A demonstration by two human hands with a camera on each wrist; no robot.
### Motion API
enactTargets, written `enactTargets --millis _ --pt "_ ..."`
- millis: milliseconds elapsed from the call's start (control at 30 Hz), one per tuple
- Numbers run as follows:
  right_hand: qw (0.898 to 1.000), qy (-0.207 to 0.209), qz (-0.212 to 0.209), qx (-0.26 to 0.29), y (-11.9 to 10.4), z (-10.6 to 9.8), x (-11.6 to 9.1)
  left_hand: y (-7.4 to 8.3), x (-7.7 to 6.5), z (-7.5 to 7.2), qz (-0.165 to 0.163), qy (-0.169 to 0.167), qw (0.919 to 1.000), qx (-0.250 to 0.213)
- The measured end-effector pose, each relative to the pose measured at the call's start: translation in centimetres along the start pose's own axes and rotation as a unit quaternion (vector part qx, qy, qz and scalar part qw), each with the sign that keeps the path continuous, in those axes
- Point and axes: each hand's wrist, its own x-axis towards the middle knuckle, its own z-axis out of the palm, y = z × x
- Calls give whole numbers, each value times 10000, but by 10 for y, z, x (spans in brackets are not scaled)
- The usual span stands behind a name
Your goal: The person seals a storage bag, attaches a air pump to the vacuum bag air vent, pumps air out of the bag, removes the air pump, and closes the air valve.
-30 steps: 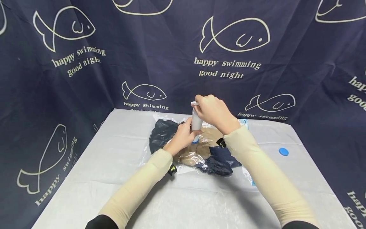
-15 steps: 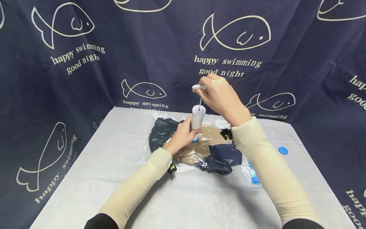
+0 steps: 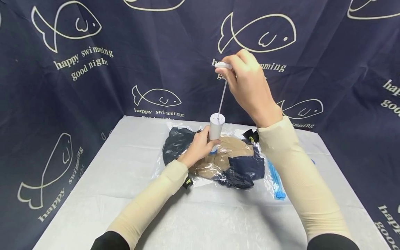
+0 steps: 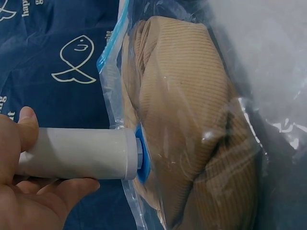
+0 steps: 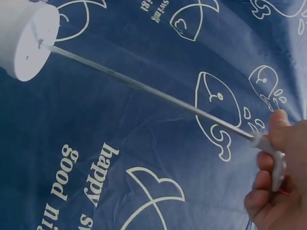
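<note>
A white hand pump [image 3: 215, 131] stands nearly upright on a clear vacuum storage bag [image 3: 242, 151] of folded clothes. My left hand [image 3: 200, 146] grips the pump's barrel low down, fingers and thumb around it. In the left wrist view, the barrel's end [image 4: 130, 154] meets a round blue valve [image 4: 144, 163] on the bag, over tan ribbed cloth [image 4: 184, 91]. My right hand [image 3: 248, 85] grips the white pump handle [image 3: 223, 65] high above the barrel. The thin rod [image 5: 144, 87] is drawn far out of the barrel's top, as the right wrist view shows.
The bag's blue zip strip [image 3: 276, 182] lies at its right side. A round blue cap [image 3: 313, 161] is mostly hidden behind the right sleeve. Dark curtains [image 3: 187, 52] with fish drawings surround the white-covered table [image 3: 93, 194].
My right hand has risen with the handle, pulling the rod out of the barrel. My left hand and the barrel have stayed put. The right sleeve has come over the blue cap.
</note>
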Motion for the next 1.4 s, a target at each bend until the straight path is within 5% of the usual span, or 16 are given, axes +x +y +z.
enactTargets --millis 267,600,900,1400 --pt "9996 -225 114 -123 0 0 -4 0 3 1 90 -3 9999 111" --pt "9837 -1769 121 -293 3 29 -37 -1 3 -2 136 -25 9999 39" --pt "9668 -2551 132 -58 8 53 -64 -3 3 0 137 -93 9998 135" --pt "9622 -2616 664 -366 3 61 -75 -4 1 0 31 -133 9998 176"
